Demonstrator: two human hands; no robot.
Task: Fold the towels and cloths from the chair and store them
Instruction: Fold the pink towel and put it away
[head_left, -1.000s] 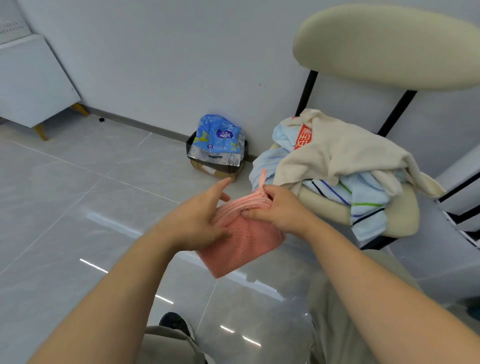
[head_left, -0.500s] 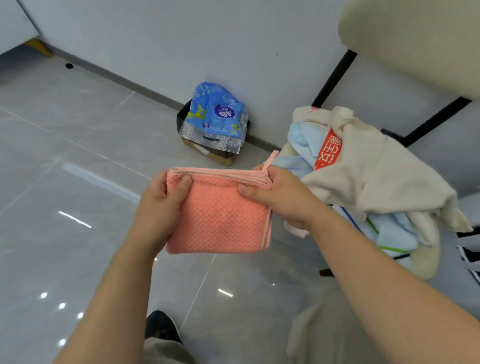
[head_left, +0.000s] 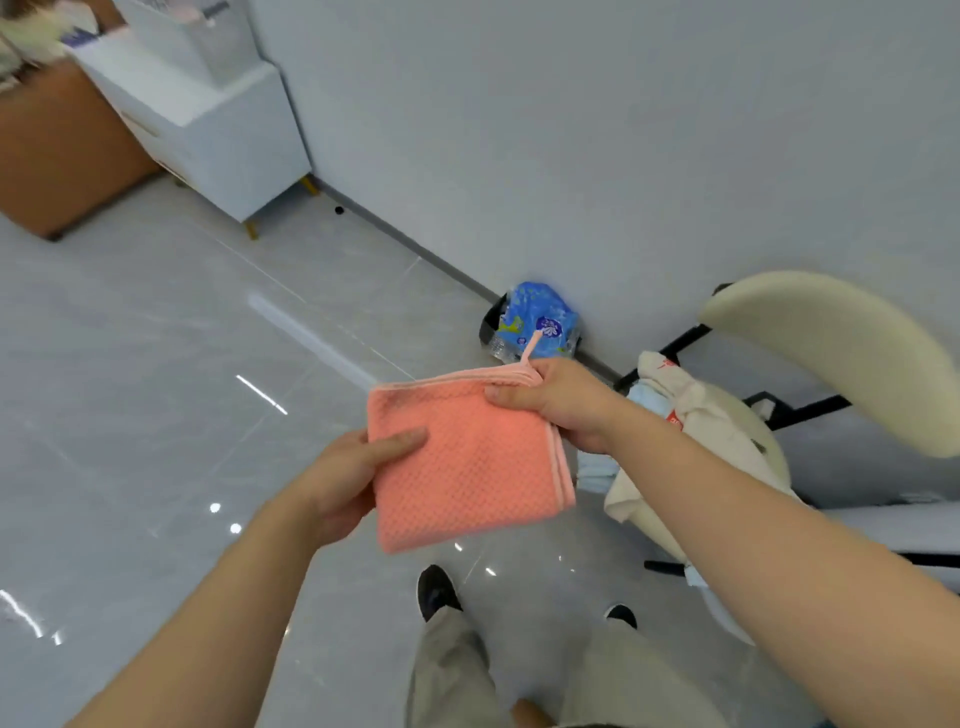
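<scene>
A folded pink waffle-weave cloth (head_left: 467, 462) hangs in the air between my hands, its hanging loop sticking up at the top right. My left hand (head_left: 353, 478) pinches its left edge, thumb on top. My right hand (head_left: 561, 402) grips the top right corner by the loop. To the right stands the cream chair (head_left: 831, 353) with a pile of cloths (head_left: 691, 415) on its seat: a cream towel over light blue ones. My right forearm hides part of the pile.
A white cabinet (head_left: 223, 130) on gold legs stands against the wall at the upper left, a brown box (head_left: 57, 150) beside it. A blue plastic package (head_left: 540, 322) sits in a black bin by the wall. Grey tiled floor (head_left: 156, 389) spreads to the left. My shoes (head_left: 436, 592) are below.
The view has swung left and up, bringing the white cabinet into sight and pushing the chair to the right. The folded pink cloth stays held in both hands, moved away from the chair.
</scene>
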